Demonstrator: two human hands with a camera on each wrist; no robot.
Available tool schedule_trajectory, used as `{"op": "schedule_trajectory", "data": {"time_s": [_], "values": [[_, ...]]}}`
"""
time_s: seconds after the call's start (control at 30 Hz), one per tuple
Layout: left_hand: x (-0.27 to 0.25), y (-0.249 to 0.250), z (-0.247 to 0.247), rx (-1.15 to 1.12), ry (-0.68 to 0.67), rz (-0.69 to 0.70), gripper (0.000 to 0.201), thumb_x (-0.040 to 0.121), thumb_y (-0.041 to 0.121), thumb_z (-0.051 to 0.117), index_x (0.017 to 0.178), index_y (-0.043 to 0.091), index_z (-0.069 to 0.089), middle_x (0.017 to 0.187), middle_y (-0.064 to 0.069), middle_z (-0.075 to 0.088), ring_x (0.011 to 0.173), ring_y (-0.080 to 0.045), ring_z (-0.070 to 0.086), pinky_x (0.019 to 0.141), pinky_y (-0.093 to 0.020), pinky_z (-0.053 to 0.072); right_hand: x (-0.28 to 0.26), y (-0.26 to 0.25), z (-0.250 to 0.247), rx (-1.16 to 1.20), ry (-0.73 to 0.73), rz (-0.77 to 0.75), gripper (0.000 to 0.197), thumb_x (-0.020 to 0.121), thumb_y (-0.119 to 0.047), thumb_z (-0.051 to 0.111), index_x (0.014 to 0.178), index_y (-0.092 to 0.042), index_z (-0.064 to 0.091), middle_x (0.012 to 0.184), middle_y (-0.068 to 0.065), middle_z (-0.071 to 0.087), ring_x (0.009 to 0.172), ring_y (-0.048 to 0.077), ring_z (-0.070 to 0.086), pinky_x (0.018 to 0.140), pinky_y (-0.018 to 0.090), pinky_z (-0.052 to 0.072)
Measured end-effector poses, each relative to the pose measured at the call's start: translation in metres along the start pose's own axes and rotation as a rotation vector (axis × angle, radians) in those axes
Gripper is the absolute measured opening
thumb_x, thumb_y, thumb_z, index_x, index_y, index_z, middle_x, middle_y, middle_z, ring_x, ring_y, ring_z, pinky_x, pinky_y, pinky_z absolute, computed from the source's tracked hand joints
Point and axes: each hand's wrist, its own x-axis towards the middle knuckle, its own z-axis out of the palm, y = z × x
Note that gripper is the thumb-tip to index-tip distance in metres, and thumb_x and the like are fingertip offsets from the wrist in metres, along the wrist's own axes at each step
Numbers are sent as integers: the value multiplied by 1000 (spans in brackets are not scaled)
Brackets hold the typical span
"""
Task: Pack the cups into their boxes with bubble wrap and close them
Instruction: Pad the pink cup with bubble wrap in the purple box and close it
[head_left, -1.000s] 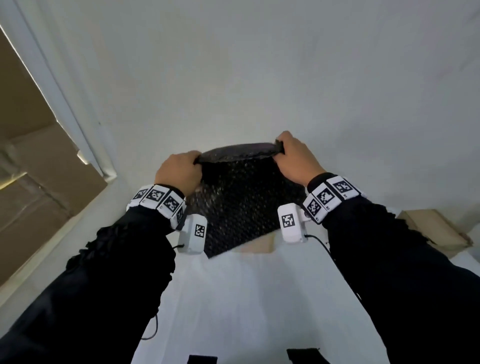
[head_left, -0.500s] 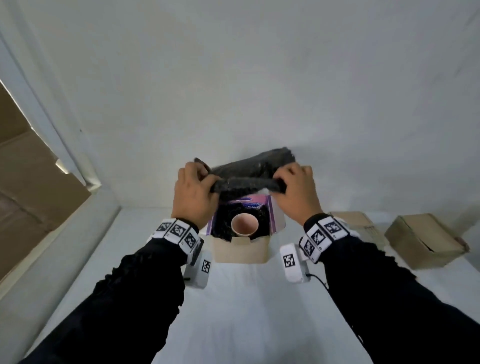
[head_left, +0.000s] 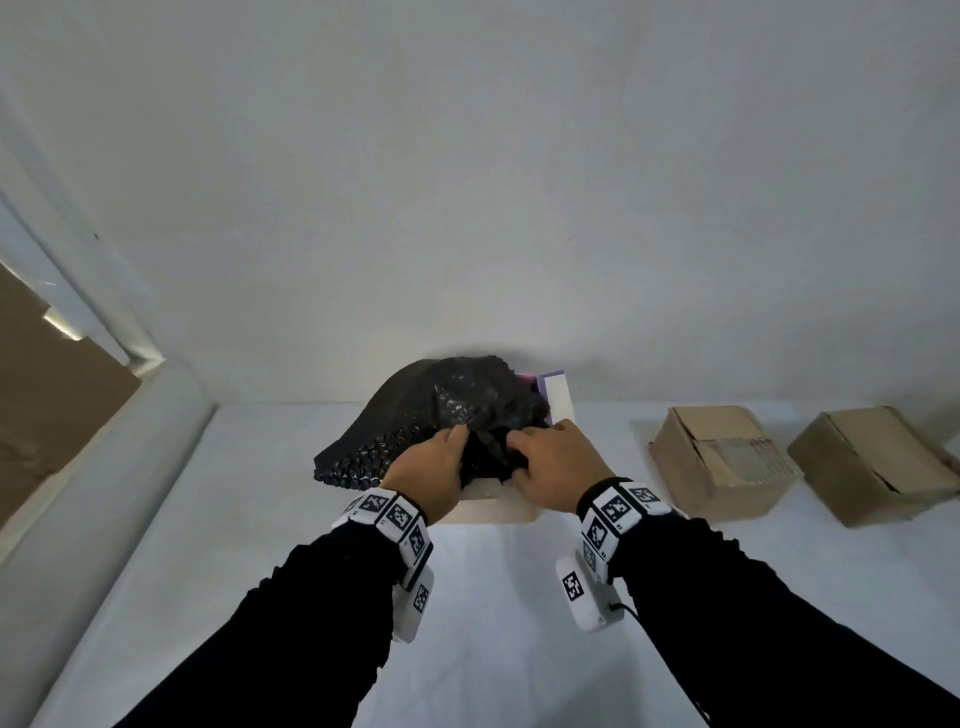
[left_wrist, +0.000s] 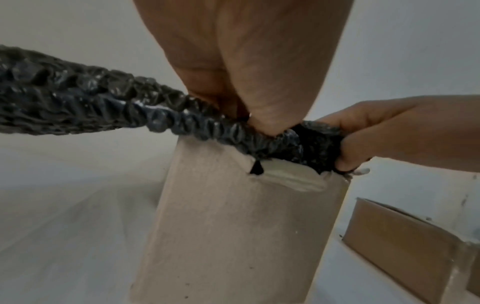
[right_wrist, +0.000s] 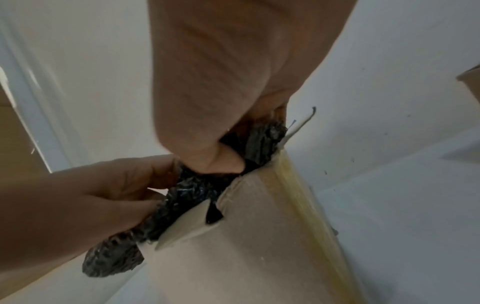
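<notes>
Lowered since half a second ago, both hands now press the black bubble wrap (head_left: 441, 410) into the open box (head_left: 498, 506), hiding the cup seen earlier. Left hand (head_left: 423, 478) and right hand (head_left: 553, 467) meet at the box's near rim, fingers (left_wrist: 353, 162) curled, gripping the wrap. Beyond, wrap bulges leftward over the white worktop (head_left: 260, 519). Two cardboard boxes (head_left: 722, 462) sit right.

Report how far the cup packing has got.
Done: two brown boxes on the right look shut. In hand: the left hand and right hand push black bubble wrap into the open box; much still hangs out. Left: tuck it in, close the flaps.
</notes>
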Motion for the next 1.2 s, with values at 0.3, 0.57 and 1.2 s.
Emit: {"op": "schedule_trajectory", "data": {"time_s": [0.3, 0.57, 1.2], "values": [[0, -12, 11, 213, -52, 118, 45, 92, 50, 40, 126, 24, 51, 119, 3, 56, 113, -21, 49, 94, -36, 33, 0, 0, 7, -212, -148, -36, 16, 83, -34, 55, 93, -24, 61, 94, -3, 61, 100, 19, 53, 93, 39, 20], [-24, 1, -13, 97, -300, 129, 27, 77, 43, 50, 89, 25, 65, 83, -1, 67, 78, -23, 61, 73, -34, 52, -12, -29, -5, -218, -396, -54, 16, 87, -31, 57, 99, -21, 59, 74, -5, 52, 75, 20, 48, 99, 40, 19], [-28, -41, -6, -70, 455, -195, 39, 83, 59, 48, 96, 27, 64, 102, 1, 58, 97, -26, 52, 80, -39, 47, 20, -7, -37, 413, 0, 224, 13, 86, -23, 62, 97, -17, 58, 106, 2, 55, 89, 21, 58, 82, 35, 48]]}}
